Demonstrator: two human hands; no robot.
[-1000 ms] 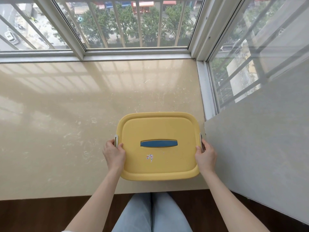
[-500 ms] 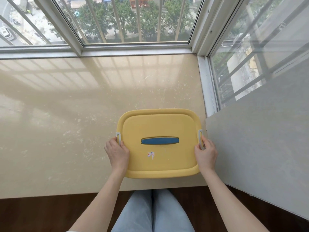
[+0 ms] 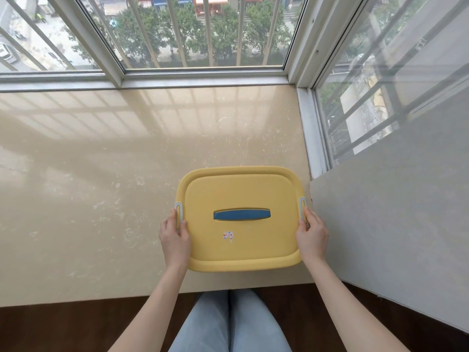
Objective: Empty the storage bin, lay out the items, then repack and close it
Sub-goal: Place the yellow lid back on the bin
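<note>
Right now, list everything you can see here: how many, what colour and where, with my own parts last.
storage bin: one, yellow, lid on, near right part of the ledge
handle: one, blue, flat in the lid's middle
side clips: two, grey and yellow, lid's left and right edges
sticker: one, white with red and blue, below the handle
ledge: one, glossy beige, under the bin
windows: two, white-framed, barred, behind and right of the ledge
wall slab: one, grey, right of the bin
floor: dark brown, below the ledge
legs: two, light blue jeans, bottom centre
left hand: grips the bin's left edge
right hand: grips its right edge
</note>
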